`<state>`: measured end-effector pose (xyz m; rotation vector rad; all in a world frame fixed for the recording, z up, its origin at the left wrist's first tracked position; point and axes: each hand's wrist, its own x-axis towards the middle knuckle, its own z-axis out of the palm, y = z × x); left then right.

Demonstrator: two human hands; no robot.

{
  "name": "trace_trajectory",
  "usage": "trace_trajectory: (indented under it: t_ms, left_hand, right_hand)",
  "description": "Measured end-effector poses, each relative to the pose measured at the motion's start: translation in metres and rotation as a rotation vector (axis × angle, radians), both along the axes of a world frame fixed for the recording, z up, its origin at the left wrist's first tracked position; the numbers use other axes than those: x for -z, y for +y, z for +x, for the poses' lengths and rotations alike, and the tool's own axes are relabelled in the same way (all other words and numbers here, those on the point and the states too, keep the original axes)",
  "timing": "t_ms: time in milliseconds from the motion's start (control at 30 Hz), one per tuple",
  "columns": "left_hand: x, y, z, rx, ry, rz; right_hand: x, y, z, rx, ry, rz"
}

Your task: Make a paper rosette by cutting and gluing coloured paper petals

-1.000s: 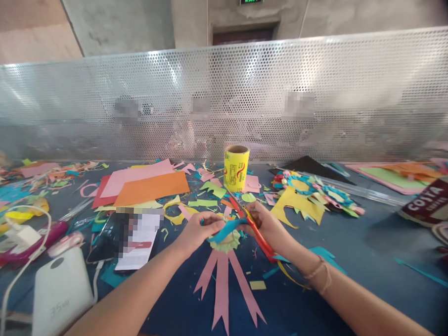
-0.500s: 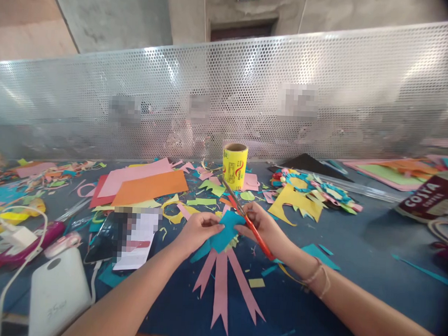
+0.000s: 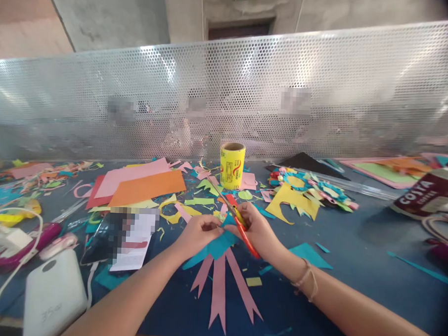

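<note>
grips 2: left grip (image 3: 197,233), right grip (image 3: 258,230) | scissors (image 3: 245,237) 1 | teal sheet (image 3: 215,247) 1 | pink strips (image 3: 216,296) 3 | yellow roll (image 3: 232,166) 1 | orange sheet (image 3: 149,187) 1 | phone (image 3: 102,237) 1 | power bank (image 3: 53,292) 1 | charger (image 3: 15,238) 1 | cup (image 3: 423,194) 1 | desk (image 3: 354,243) 1 | scraps: too many to count

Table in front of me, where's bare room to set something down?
Bare blue table lies between the yellow cutout and the coffee cup; another patch runs along the near edge right of the pink ribbon strips. Crowded: the left side, around the yellow roll, and mid-table by the scissors and teal paper.
</note>
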<state>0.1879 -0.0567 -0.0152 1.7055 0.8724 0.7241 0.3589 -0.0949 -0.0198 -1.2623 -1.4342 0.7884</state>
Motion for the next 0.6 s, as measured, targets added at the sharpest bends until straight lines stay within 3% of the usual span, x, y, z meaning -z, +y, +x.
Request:
trace_trajectory:
  t_ms: [167, 433, 600]
  left_hand:
    - [-0.001, -0.002, 0.000, -0.008, 0.038, 0.045]
    - [0.004, 0.005, -0.003, -0.094, 0.031, 0.093]
    - [0.004, 0.004, -0.003, -0.091, 0.011, 0.104]
  right_hand:
    - [0.000, -0.001, -0.004, 0.033, 0.018, 0.014]
    - [-0.003, 0.009, 0.020, 0.039, 0.229, -0.026]
    - [-0.003, 0.008, 0.016, -0.039, 0.307, -0.078]
